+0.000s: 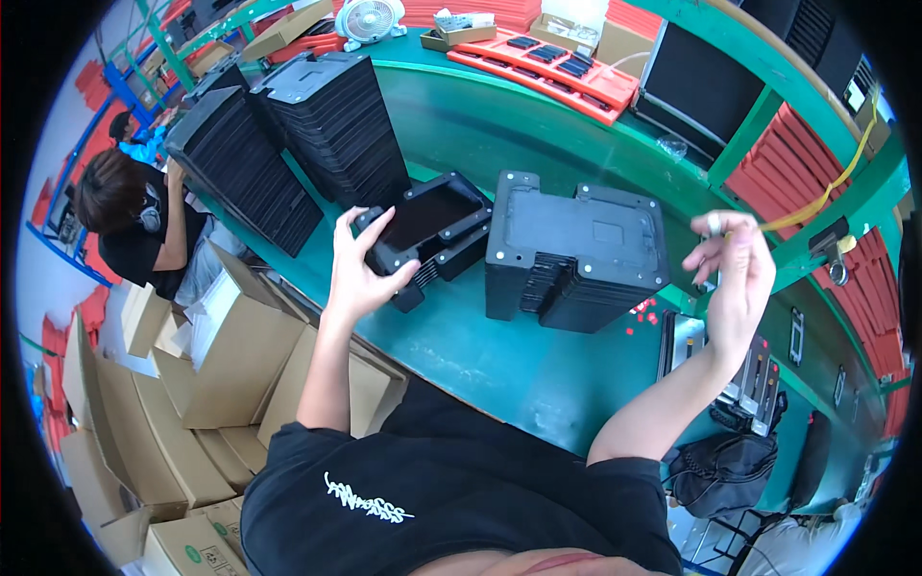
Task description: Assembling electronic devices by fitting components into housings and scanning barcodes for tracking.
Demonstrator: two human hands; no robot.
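My left hand (357, 264) grips the near left end of a black rectangular frame with a dark glossy panel (427, 223), tilted over the green bench. Beneath it lie more black parts (461, 252), partly hidden. To its right stands a low stack of black notched frames (581, 230) with silver round fittings at the corners. My right hand (732, 274) is raised to the right of that stack, its fingers loosely bent and apart. A yellow strap (826, 200) runs down behind it; whether they touch is unclear.
Tall stacks of black frames (336, 125) stand at the back left. Red trays (547, 72) and a fan (370, 21) line the far shelf. Cardboard boxes (230, 360) crowd the lower left, near a seated person (144, 216). Metal equipment (754, 394) and a black bag (725, 470) lie right.
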